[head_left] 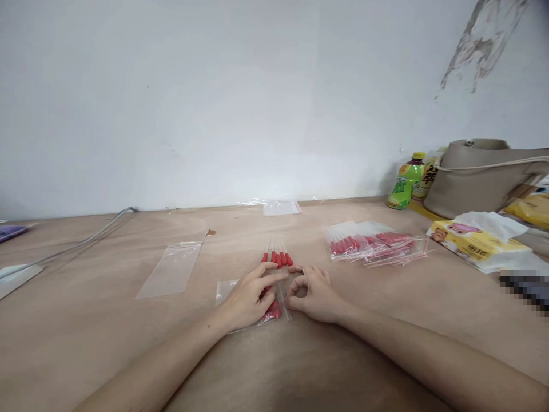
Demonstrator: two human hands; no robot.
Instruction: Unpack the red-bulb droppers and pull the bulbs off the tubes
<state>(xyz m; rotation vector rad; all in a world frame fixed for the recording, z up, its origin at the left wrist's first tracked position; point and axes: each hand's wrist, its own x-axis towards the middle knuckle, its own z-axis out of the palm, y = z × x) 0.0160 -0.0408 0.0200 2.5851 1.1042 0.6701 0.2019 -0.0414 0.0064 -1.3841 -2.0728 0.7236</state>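
Several clear droppers with red bulbs (pixel 278 257) lie side by side on the wooden table (pixel 86 332), just beyond my fingers. My left hand (pixel 249 297) rests on a clear plastic bag (pixel 270 312) holding more red-bulbed droppers, its index finger stretched toward the loose ones and the other fingers curled. My right hand (pixel 311 292) lies beside it, thumb and forefinger pinched together at the bag's right edge; what they hold is too small to make out.
An empty clear bag (pixel 171 269) lies to the left, another (pixel 282 207) by the wall. Filled dropper bags (pixel 377 243) are stacked at right, near a tissue pack (pixel 476 243), a green bottle (pixel 405 180) and a beige handbag (pixel 480 174). A grey cable (pixel 86 240) runs left.
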